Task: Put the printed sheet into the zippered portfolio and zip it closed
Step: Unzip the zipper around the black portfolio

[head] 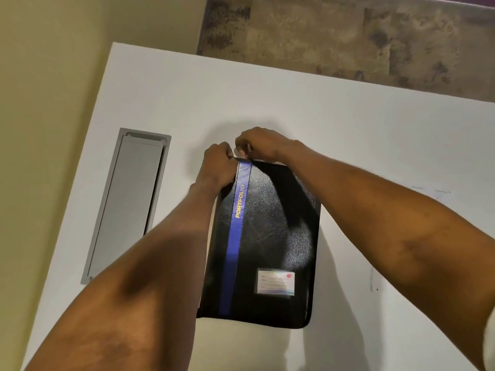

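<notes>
While the white bench (348,129) bears the closed black blue-striped zippered portfolio (267,236) nearward of the fingers (241,144), the left hand (217,164) clamps its far corner; the right hand (263,143) pinches, seemingly, the zip pull: brace, then draw steadily.

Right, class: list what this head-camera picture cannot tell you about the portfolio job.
Head view only.
The zip pull: covered by the left hand and right hand at the portfolio's far corner.
The printed sheet: unseen; the closed cover hides any contents.
The label writing: too small.
</notes>
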Action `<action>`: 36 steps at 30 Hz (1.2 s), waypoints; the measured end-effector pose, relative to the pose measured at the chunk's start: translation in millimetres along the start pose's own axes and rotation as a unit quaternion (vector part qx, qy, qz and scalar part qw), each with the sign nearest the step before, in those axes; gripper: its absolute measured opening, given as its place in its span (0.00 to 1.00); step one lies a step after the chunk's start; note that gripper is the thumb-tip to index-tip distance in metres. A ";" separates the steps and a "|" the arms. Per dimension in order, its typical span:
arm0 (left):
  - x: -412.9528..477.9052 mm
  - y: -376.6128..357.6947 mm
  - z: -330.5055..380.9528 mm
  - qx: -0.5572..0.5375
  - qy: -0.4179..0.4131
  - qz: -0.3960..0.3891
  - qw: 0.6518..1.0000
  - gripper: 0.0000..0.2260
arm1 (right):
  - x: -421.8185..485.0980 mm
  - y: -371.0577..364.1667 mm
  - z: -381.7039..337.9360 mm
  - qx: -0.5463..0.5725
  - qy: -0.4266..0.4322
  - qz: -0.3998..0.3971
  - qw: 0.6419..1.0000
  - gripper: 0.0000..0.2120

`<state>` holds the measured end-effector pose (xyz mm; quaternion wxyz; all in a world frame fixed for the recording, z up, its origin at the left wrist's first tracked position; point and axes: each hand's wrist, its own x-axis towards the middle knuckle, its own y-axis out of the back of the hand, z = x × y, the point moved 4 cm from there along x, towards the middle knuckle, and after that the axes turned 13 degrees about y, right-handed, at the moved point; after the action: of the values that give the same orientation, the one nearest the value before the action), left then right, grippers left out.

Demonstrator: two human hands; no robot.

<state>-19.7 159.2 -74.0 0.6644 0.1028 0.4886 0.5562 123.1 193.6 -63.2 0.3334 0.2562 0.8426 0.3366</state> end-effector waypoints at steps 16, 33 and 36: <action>-1.1 0.4 -6.4 -0.053 0.038 -0.011 0.998 0.06 | -88.0 -14.1 46.2 -0.103 -0.025 0.096 0.990 0.08; -1.6 -8.7 -2.3 -0.018 0.039 0.006 0.999 0.06 | -216.6 -79.0 85.1 0.108 -0.192 0.292 0.931 0.01; -1.3 -10.8 -0.9 -0.006 0.047 0.018 0.999 0.07 | -227.2 -96.5 77.5 0.107 -0.208 0.313 0.921 0.01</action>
<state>-13.4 153.9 -81.1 0.6311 0.0810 0.5142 0.5751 306.9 13.4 -88.7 0.3498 0.6050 0.6620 0.2707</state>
